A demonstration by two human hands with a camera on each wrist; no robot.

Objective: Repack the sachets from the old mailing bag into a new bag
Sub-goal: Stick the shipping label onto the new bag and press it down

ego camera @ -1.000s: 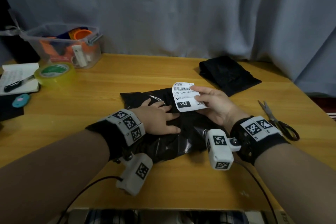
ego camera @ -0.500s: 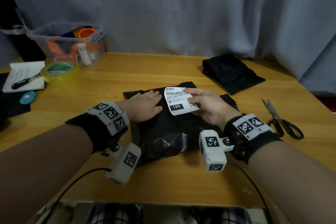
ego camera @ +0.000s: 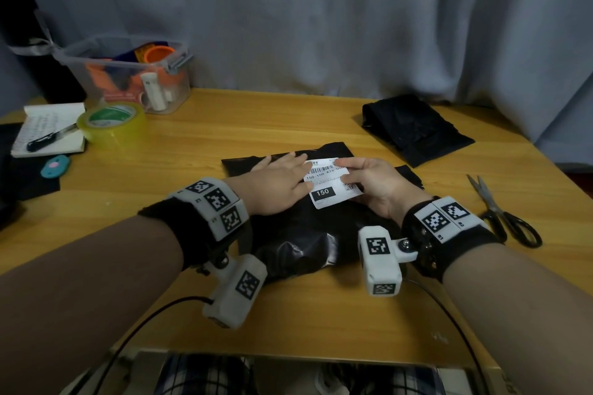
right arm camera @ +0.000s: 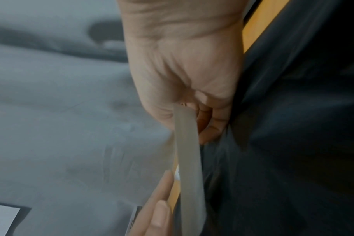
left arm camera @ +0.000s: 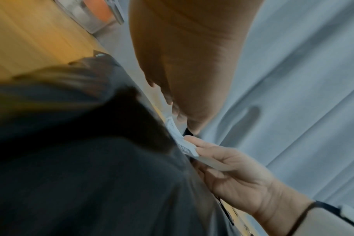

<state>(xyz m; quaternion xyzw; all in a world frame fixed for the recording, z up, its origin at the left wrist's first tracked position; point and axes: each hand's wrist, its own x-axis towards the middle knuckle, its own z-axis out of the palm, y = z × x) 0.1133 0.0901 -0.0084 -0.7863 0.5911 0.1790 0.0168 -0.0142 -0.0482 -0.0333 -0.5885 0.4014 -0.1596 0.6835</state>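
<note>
On the black bag (ego camera: 298,234), the left hand (ego camera: 276,184) pressed flat while the right hand (ego camera: 373,186) pinched a white label (ego camera: 330,184); misaligned, it could stick crooked.

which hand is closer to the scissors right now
Right. The right hand holds the white label over the black bag, with the scissors lying off to its right. The left hand lies flat on the bag, farther away.

Head looks down; wrists closely share label (ego camera: 330,181).
</note>
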